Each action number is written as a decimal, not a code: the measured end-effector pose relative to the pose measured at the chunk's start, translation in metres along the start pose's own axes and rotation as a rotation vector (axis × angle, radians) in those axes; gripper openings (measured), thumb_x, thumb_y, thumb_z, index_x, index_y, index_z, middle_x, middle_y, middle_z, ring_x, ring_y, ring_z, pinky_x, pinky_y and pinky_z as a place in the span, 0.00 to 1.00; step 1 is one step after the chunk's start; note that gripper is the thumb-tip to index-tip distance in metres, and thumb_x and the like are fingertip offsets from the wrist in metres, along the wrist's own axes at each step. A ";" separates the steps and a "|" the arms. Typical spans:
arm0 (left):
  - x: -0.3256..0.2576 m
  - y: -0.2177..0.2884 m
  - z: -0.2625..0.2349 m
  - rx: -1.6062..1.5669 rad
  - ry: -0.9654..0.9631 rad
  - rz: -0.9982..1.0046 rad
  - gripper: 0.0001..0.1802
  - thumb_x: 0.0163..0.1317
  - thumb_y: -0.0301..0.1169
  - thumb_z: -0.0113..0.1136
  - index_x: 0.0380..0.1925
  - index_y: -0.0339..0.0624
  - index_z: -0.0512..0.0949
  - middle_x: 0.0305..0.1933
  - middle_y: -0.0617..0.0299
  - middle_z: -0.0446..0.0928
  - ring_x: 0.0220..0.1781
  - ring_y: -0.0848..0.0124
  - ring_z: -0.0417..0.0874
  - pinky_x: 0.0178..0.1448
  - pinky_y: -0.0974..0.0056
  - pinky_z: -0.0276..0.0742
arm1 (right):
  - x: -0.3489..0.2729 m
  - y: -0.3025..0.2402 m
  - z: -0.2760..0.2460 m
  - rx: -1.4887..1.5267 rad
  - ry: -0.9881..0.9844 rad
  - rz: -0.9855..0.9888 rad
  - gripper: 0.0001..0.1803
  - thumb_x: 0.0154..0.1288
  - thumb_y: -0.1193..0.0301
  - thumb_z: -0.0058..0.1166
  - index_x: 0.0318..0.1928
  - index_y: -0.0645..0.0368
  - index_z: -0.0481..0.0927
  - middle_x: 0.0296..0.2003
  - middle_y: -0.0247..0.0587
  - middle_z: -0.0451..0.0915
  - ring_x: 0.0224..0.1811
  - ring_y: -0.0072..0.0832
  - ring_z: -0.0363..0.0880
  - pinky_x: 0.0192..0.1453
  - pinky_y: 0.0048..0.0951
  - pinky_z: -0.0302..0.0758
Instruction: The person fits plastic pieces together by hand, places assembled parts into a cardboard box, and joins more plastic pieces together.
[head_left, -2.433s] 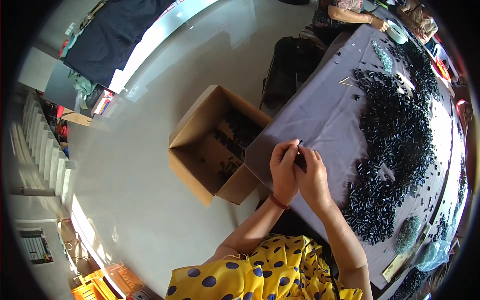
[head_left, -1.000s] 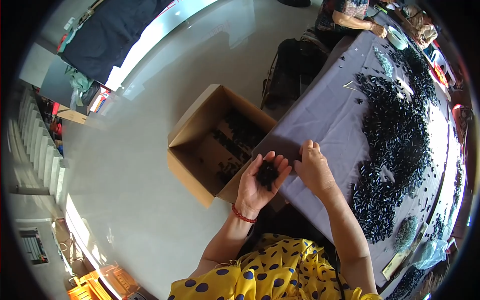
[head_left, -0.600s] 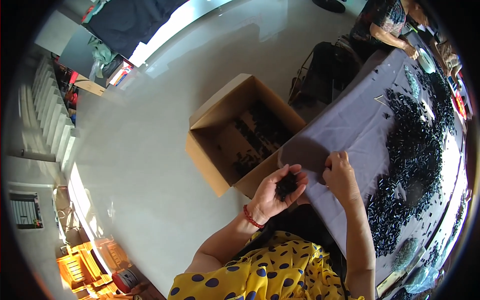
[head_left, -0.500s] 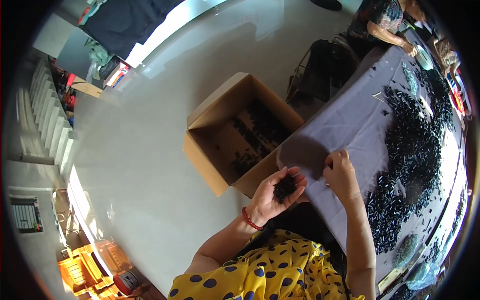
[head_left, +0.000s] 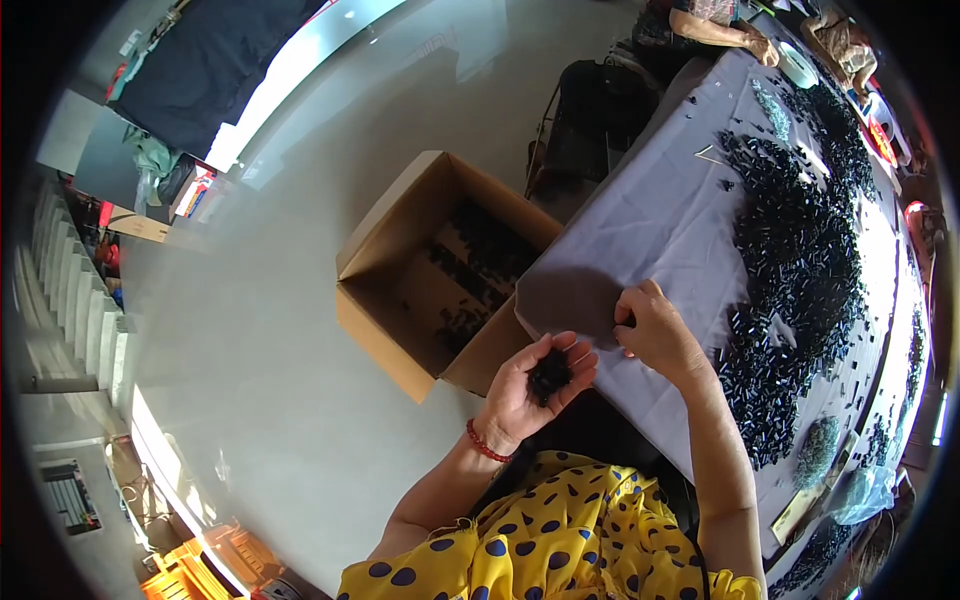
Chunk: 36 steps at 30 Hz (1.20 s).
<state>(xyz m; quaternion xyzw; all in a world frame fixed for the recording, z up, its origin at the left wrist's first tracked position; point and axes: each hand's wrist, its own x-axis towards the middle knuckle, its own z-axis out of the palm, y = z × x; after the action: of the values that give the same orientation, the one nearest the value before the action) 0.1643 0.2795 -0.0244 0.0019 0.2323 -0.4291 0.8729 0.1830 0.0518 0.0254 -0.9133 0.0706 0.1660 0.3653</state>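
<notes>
My left hand (head_left: 522, 390) is palm up, its fingers curved around a small heap of short black pieces (head_left: 549, 376). It is over the near corner of the cloth-covered table, beside an open cardboard box (head_left: 388, 350). My right hand (head_left: 660, 335) is just above the grey cloth (head_left: 650, 235), with thumb and fingers pinched together. Whatever it may hold is mostly hidden; a dark spot shows by the fingertips. To its right spreads a large pile of similar black pieces (head_left: 800, 270). More black pieces (head_left: 485, 245) lie on the bottom of the box.
A bent thin strip (head_left: 712, 155) lies on the cloth. Clear plastic bags (head_left: 862, 495) are at the table's near right. Another person's hand (head_left: 765, 50) is near a pale green round dish (head_left: 797, 66) at the far end. A dark chair (head_left: 595, 105) stands beyond the box.
The view has shifted, so box and table appear further left. My left hand still cups the black pieces. My right hand stays pinched, having turned slightly.
</notes>
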 end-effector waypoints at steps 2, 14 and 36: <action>0.001 -0.002 0.001 0.011 0.012 -0.003 0.16 0.77 0.37 0.51 0.49 0.37 0.81 0.54 0.49 0.82 0.61 0.54 0.82 0.71 0.49 0.77 | 0.001 0.003 -0.003 0.153 0.005 -0.018 0.08 0.57 0.81 0.60 0.36 0.69 0.76 0.42 0.47 0.70 0.29 0.34 0.82 0.34 0.33 0.82; 0.025 -0.021 0.005 0.127 0.016 -0.066 0.17 0.78 0.38 0.50 0.53 0.36 0.77 0.53 0.54 0.81 0.59 0.58 0.82 0.68 0.53 0.81 | -0.030 -0.031 -0.035 0.304 -0.206 -0.277 0.11 0.58 0.76 0.62 0.40 0.65 0.77 0.39 0.44 0.76 0.37 0.34 0.84 0.40 0.31 0.80; 0.042 0.190 -0.156 0.710 0.594 0.320 0.08 0.70 0.36 0.59 0.34 0.46 0.78 0.31 0.63 0.78 0.33 0.72 0.79 0.33 0.70 0.74 | -0.162 0.002 -0.030 0.084 0.310 -0.129 0.14 0.54 0.89 0.61 0.42 0.65 0.84 0.32 0.44 0.81 0.31 0.38 0.82 0.35 0.32 0.79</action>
<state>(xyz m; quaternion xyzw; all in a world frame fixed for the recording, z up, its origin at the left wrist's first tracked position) 0.2654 0.3998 -0.2175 0.4573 0.3076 -0.3233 0.7693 0.0384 0.0310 0.1017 -0.9145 0.0742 -0.0039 0.3976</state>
